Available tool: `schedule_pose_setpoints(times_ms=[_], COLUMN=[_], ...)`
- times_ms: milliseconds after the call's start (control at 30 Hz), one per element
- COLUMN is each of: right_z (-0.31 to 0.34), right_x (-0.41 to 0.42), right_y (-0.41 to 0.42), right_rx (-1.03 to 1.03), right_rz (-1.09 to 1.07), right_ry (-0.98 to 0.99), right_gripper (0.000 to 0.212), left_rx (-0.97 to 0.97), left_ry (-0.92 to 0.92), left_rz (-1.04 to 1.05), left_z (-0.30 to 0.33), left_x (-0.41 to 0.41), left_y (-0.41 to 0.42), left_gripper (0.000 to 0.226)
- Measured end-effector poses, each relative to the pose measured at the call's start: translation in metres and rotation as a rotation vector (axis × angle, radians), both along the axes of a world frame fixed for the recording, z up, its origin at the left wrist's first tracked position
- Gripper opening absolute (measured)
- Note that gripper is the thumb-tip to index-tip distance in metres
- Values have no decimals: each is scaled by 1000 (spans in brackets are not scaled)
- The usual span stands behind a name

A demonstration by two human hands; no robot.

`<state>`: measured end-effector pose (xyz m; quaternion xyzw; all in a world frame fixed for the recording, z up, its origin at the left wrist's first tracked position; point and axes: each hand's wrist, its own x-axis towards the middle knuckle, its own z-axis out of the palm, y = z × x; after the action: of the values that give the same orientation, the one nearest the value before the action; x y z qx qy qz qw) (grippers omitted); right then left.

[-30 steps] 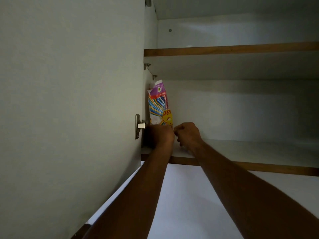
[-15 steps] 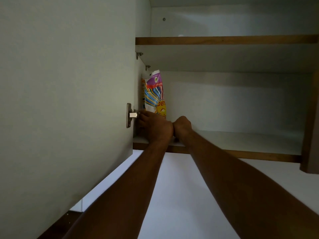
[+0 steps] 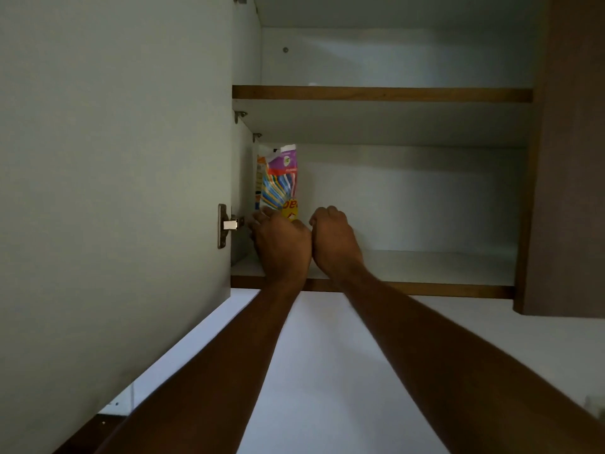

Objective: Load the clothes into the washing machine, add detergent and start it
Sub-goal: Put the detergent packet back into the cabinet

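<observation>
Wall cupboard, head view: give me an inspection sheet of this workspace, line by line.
Surface: lower shelf of the open cupboard, white with a wooden front edge, bare to the right of the hands.
Job's things: colourful detergent packet upright at the shelf's far left, against the side wall.
Clutter: nothing seen; upper shelf shows nothing on it from below.
Grippers: left hand at the packet's base, fingers hidden behind the hand; right hand beside it, curled into a fist, its contents hidden.
Cables: nothing seen.
Surroundings: open door on the left with metal hinge; brown cupboard side on the right; white wall below.
</observation>
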<state>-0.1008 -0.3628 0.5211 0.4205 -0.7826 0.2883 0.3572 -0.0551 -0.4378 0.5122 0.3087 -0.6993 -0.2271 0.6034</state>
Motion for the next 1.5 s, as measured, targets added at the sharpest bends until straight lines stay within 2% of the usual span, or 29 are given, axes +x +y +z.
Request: schedule_pose_setpoints(times_ms=[100, 267, 367, 733, 933, 1100, 1267, 1500], right_z=[2, 2, -3, 14, 13, 14, 13, 9], right_x=[2, 5, 3, 10, 37, 73, 119, 202], right_y=[3, 10, 25, 120, 170, 212, 241, 251], right_rx=[-62, -195, -184, -144, -190, -216, -273, -338], right_rz=[-70, -30, -73, -349, -415, -473, -545, -535], right_ry=[44, -12, -30, 161, 162, 118, 143, 197], right_gripper=[32, 24, 25, 30, 22, 22, 20, 18], left_rx=[-141, -211, -241, -470, -451, -466, -421, -426], left_ry=[124, 273, 275, 210, 266, 325, 374, 424], left_rz=[-20, -126, -216, -438, -606, -688, -737, -808], left_z=[-4, -8, -8, -5, 4, 1, -1, -5], left_x=[5, 11, 16, 19, 30, 51, 91, 185], left_y=[6, 11, 15, 51, 102, 134, 160, 191], left_gripper=[40, 15, 2, 20, 24, 19, 17, 15])
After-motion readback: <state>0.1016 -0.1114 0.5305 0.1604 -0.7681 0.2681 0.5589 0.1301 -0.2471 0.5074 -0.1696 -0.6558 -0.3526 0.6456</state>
